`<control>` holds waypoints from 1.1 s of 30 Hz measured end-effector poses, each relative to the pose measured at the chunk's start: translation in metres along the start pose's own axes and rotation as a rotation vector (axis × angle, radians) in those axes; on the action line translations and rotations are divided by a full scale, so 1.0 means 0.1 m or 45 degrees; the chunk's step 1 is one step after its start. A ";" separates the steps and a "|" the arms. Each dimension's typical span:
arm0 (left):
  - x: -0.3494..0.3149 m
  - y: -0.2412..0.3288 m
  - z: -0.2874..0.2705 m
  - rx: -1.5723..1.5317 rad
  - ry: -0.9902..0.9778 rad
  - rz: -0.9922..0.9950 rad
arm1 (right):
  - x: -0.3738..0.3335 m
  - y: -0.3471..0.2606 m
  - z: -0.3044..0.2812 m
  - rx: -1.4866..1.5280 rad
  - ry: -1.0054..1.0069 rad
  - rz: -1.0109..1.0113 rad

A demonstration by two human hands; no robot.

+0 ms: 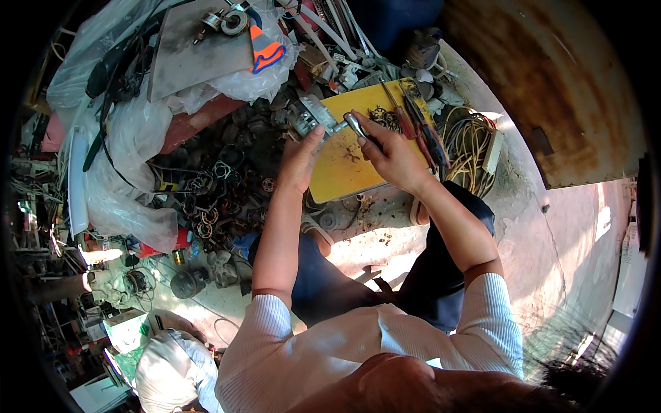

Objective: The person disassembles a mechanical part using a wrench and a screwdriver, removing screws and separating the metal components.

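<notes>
Over a yellow board [344, 173], my left hand [300, 157] grips a silvery metal part [311, 115] that looks like a motor or gear housing. My right hand [395, 153] is closed around a ratchet wrench [354, 124] with a shiny round head. The wrench's head points at the right side of the housing, and a short shaft [340, 126] bridges the two. Whether the shaft is seated on a fastener is too small to tell. To the right of my right hand, a screwdriver [398, 109] and red-handled pliers [428, 135] lie on the board, by small dark loose parts [383, 117].
Left of the board spreads a heap of dark metal parts and rings [220, 172]. Crumpled clear plastic [148, 206] and a grey sheet [196, 58] lie beyond it. Coiled yellowish cable [471, 155] sits on the right, near a rusty brown panel [551, 82]. My knees flank the board's near side.
</notes>
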State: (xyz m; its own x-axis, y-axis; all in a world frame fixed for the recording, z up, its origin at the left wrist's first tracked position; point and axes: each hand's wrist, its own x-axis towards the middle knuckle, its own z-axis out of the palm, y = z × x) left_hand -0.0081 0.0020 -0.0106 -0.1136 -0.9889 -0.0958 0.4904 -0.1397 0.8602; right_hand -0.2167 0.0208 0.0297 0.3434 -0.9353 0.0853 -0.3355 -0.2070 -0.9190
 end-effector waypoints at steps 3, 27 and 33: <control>0.01 0.00 0.00 0.012 -0.004 0.053 | 0.00 -0.01 -0.01 0.042 -0.027 0.002; -0.04 -0.15 0.29 0.369 0.237 0.362 | -0.06 -0.12 -0.27 0.181 -0.284 0.264; -0.02 -0.06 0.28 0.429 0.286 0.311 | -0.08 0.01 -0.04 0.047 -0.078 0.106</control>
State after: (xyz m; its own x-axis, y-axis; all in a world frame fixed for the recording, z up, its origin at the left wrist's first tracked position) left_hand -0.0348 0.0061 -0.0019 0.1782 -0.9824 0.0557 0.1679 0.0861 0.9820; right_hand -0.2235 0.0273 0.0294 0.3694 -0.9292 -0.0147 -0.3328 -0.1175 -0.9357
